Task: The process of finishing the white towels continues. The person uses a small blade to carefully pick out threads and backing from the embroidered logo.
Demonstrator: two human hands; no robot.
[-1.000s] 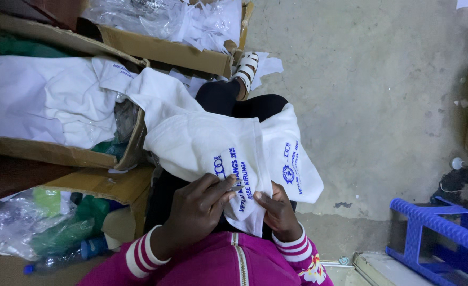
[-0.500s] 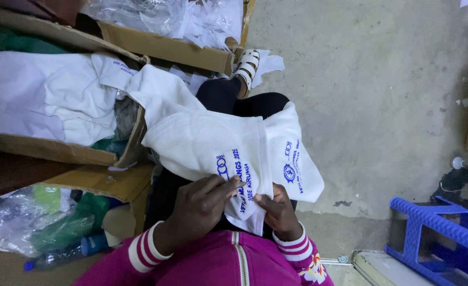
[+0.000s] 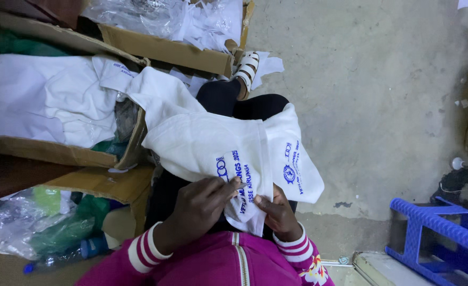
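A white cloth garment [image 3: 207, 143] with blue print lies across my lap. My left hand [image 3: 199, 209] pinches its printed edge between thumb and fingers, and something thin and small shows at the fingertips. My right hand [image 3: 279, 214] holds the same cloth from below, just to the right, the fingers tucked under the fold. A second white printed piece [image 3: 297, 164] lies under it toward my right knee. My sleeves are magenta with striped cuffs.
An open cardboard box [image 3: 59, 153] of white garments sits at my left. Another box [image 3: 165, 50] with clear plastic stands ahead, near my sandalled foot [image 3: 246, 68]. Plastic bags and a bottle [image 3: 64, 254] lie lower left. A blue plastic stool [image 3: 440, 233] stands at right on the concrete floor.
My left hand has shifted slightly along the printed edge of the cloth, and the cloth has moved a little with it. My right hand stays in place.
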